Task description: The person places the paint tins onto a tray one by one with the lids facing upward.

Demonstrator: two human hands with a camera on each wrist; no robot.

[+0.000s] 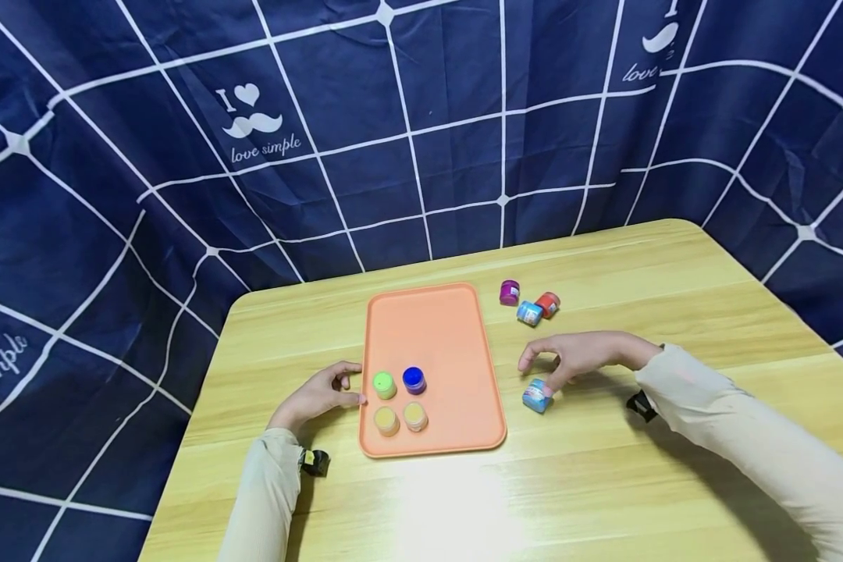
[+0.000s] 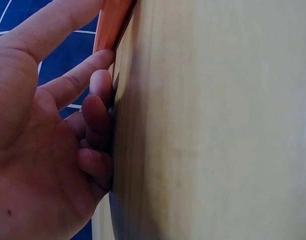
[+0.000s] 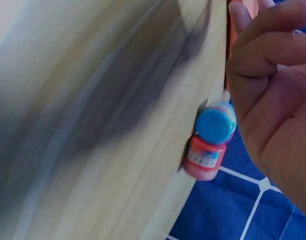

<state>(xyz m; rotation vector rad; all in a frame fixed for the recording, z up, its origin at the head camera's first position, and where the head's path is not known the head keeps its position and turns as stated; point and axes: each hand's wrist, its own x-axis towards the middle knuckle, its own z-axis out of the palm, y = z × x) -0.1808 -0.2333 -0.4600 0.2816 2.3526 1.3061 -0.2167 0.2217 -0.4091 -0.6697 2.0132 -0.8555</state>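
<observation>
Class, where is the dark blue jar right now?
In the head view, the dark blue jar stands on the orange tray, right of the green jar.

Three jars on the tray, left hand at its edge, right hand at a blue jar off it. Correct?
Four, not three, on the tray: green jar, dark blue jar, two yellow jars, per head view. Rest holds: left hand at its edge, right hand at the light blue jar.
</observation>
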